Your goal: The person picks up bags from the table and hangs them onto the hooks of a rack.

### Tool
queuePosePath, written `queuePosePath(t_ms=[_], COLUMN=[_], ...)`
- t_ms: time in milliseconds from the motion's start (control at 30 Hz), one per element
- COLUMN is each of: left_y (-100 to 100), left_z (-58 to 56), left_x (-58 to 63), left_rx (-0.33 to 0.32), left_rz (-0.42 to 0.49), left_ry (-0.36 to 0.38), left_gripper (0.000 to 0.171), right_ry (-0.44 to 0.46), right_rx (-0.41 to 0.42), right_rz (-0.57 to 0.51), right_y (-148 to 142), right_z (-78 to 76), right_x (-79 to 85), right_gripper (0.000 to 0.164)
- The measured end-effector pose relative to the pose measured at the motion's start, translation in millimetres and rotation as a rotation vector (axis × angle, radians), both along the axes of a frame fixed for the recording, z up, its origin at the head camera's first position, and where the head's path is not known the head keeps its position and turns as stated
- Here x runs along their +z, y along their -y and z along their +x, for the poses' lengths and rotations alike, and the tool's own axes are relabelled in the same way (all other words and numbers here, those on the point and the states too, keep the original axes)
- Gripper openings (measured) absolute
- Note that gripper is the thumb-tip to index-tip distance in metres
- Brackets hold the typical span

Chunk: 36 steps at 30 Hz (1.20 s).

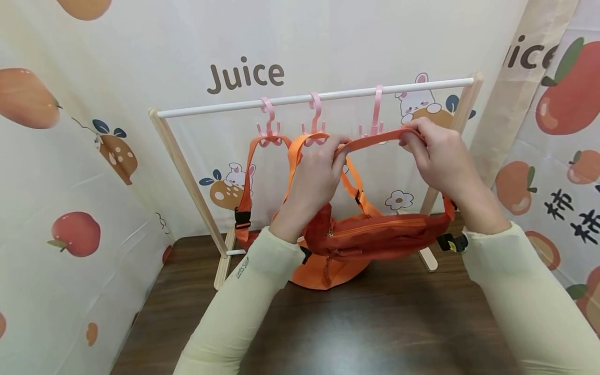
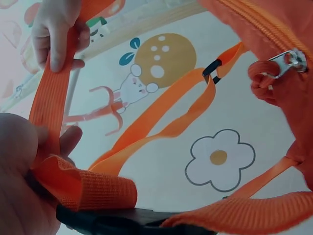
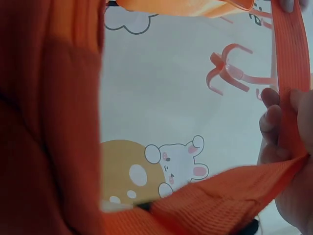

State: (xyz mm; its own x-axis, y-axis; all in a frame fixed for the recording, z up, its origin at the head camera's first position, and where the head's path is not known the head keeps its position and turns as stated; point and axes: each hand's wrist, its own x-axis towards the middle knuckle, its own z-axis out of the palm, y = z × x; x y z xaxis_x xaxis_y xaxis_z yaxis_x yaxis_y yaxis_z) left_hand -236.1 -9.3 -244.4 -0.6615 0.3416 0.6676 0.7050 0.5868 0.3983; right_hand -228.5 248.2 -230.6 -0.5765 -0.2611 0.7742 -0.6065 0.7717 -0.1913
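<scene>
A dark orange waist bag (image 1: 375, 234) with a zipper hangs from its strap (image 1: 375, 140), which both hands hold up. My left hand (image 1: 316, 169) pinches the strap near the middle hook, and my right hand (image 1: 438, 153) grips it farther right. In the left wrist view, the strap (image 2: 54, 98) runs taut between the two hands. Just behind this stretch of strap is a pink hook (image 1: 376, 112) on the rail; its prongs show bare in the right wrist view. The bag's body hangs below, in front of a lighter orange bag (image 1: 323, 273).
A white rail (image 1: 225, 108) on wooden posts (image 1: 187, 177) stands on a dark wooden table (image 1: 375, 323). A left pink hook (image 1: 269, 120) carries another orange strap (image 1: 248, 177); the middle pink hook (image 1: 316, 112) carries a bright orange strap (image 1: 295, 151). Behind hangs a fruit-print curtain (image 1: 356, 41).
</scene>
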Motion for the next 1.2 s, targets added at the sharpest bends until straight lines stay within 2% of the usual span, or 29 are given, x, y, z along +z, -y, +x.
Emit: queuePosePath(t_ms=[200,333,433,733,1200], left_y=[-7.3,-13.0,-17.1,-28.4,-35.3], left_z=[-9.4,-15.2,-19.5,-25.2,-23.7], left_x=[6.4,9.9,10.4,9.8,-0.8], left_rx=[0.110,0.183,0.215,0.323,0.319], left_rz=[-0.029,-0.060,-0.069,-0.107,-0.160], left_ry=[-0.099,-0.146,-0.155,-0.136,-0.010], left_gripper=[0.022,0.023,0.024,0.023,0.021], right_ry=[0.047,0.085,0.104,0.172,0.322], right_rx=[-0.038,-0.062,-0.066,-0.077,-0.070], right_rz=[-0.041,-0.056,-0.068,-0.093,-0.099], right_y=[1.6,1.5,0.8,-2.3,-5.8], right_z=[-12.8,-21.5,-28.5,-39.0,-46.5], right_x=[8.3,10.5,9.5,4.5,-10.3], right_gripper=[0.027,0.030,0.031,0.031,0.032])
